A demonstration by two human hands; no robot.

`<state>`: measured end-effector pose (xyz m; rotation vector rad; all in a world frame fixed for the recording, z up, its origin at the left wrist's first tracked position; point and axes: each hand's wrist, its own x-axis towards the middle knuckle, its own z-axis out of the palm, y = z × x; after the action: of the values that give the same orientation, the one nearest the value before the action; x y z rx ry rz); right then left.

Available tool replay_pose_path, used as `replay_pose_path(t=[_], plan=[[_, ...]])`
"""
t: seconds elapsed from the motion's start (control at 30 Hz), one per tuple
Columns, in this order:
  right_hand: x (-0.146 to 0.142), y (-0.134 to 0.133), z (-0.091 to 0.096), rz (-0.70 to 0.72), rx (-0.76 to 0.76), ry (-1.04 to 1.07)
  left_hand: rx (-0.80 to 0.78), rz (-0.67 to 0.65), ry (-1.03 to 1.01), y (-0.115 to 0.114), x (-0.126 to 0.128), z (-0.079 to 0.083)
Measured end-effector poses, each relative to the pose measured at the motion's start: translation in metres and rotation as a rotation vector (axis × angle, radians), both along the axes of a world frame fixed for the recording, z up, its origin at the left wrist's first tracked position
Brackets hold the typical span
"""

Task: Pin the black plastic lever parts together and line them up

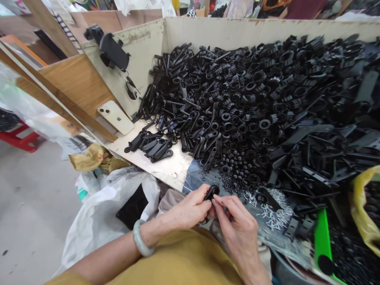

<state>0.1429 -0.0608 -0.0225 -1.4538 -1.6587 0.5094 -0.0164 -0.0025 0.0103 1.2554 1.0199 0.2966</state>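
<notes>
My left hand (190, 209), with a pale green bangle on its wrist, is closed around a small black plastic arm piece (211, 192) at the near edge of the table. My right hand (236, 219) pinches at the same piece from the right, fingertips pressed to it. Just beyond the hands lie tiny black rings (234, 184) and a scatter of small silver pins (274, 217). A large heap of black plastic parts (252, 103) fills the table behind them.
A row of assembled black arms (154, 147) lies on the white tabletop (169, 168) at left. A cream phone (115, 117) leans on the side wall under a black phone holder (111, 49). White sack (103, 213) below left; yellow bag (366, 206) and green tool (322, 237) at right.
</notes>
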Motion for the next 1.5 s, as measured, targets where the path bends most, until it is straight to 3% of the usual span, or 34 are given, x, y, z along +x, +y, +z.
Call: replay_pose_path(t=[0.23,0.37,0.5,0.6,0.77,0.93,1.17,1.5], plan=[[0.001,-0.003,0.001,0.026,0.060,-0.072,0.101,0.023,-0.033,0.002,-0.002,-0.010],[0.002,-0.003,0.002,0.031,0.106,-0.227,0.083,0.056,-0.094,0.002,-0.003,-0.020],[0.004,0.000,0.003,0.028,0.139,-0.376,0.189,0.150,-0.120,0.001,-0.003,-0.034],[0.005,0.001,0.003,0.041,0.141,-0.421,0.189,0.139,-0.121,0.002,-0.004,-0.040],[0.013,0.002,0.013,0.118,-0.017,-0.251,0.236,0.104,-0.118,0.004,-0.006,-0.039],[0.032,-0.001,0.027,0.102,-0.226,-0.086,0.080,0.096,-0.173,0.006,-0.007,-0.035],[0.024,-0.002,0.012,0.207,-0.142,-0.182,0.038,0.125,-0.183,0.006,-0.005,-0.031],[0.016,0.001,0.007,0.178,-0.141,-0.182,0.027,0.143,-0.179,0.008,-0.005,-0.031]])
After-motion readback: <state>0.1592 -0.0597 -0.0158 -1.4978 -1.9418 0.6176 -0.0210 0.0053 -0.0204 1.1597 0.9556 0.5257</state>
